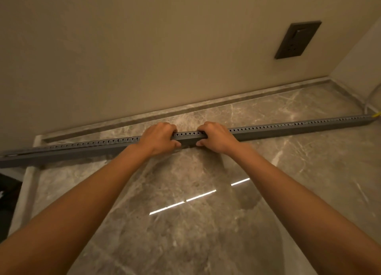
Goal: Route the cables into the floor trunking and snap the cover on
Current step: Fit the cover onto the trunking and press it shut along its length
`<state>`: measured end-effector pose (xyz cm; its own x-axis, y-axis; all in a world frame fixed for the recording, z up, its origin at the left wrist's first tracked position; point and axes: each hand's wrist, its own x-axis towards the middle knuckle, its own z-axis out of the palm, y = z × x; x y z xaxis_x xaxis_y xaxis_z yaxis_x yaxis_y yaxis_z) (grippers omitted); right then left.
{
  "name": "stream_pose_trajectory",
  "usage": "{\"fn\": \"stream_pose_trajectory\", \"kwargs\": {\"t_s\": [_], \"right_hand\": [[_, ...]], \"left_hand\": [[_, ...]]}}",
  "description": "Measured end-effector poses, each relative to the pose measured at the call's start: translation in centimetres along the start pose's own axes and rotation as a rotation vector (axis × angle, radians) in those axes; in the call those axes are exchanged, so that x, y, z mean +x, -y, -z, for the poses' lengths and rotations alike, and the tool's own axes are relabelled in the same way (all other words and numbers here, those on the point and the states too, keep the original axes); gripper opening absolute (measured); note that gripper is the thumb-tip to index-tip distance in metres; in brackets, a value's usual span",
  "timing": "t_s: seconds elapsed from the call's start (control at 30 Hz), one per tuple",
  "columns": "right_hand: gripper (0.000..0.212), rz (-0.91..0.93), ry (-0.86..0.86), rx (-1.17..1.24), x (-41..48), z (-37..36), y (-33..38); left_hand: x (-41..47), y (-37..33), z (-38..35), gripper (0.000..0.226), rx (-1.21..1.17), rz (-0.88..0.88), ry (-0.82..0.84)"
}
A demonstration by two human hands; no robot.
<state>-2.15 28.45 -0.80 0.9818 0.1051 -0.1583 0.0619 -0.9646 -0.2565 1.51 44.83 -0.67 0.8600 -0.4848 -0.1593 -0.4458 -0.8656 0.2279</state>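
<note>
The left hand (158,139) and the right hand (216,138) are clamped on the trunking (82,149) near the far edge of the floor (206,223); even downward pressure is probably needed, applied section by section.

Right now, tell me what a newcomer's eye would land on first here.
First come the two bare hands, the left hand and right hand, side by side and gripping the middle of a long grey slotted trunking that lies across the marble floor near the wall. Next is the dark wall socket at upper right. What looks like a yellow cable pokes out at the trunking's far right end.
</note>
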Motion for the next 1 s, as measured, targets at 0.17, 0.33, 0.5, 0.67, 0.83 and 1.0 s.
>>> {"fn": "stream_pose_trajectory", "kwargs": {"t_s": [0.17, 0.33, 0.5, 0.67, 0.83, 1.0], "right_hand": [[0.03, 0.036, -0.028, 0.021, -0.1, -0.5, 1.3], [0.025, 0.061, -0.054, -0.009, -0.4, -0.3, 1.0], [0.028, 0.038, -0.034, -0.028, -0.4, 0.2, 0.7], [0.024, 0.023, -0.016, -0.049, 0.1, 0.1, 2.0], [0.027, 0.07, 0.0, 0.005, 1.0, -1.0, 5.1], [0.032, 0.143, -0.014, -0.047, 1.8, -2.4, 8.6]], "left_hand": [[-0.7, -0.3, -0.4, 0.029, 0.072, -0.033, -0.041], [-0.9, -0.6, -0.5, 0.026, 0.081, -0.064, -0.078], [-0.6, -0.5, -0.5, 0.027, 0.015, -0.065, -0.059], [-1.0, 0.9, 0.2, 0.03, -0.034, -0.033, -0.015], [-2.3, 4.2, 1.4, 0.031, 0.011, 0.051, 0.034], [-3.5, 6.2, 1.9, 0.029, 0.115, 0.067, 0.112]]}}
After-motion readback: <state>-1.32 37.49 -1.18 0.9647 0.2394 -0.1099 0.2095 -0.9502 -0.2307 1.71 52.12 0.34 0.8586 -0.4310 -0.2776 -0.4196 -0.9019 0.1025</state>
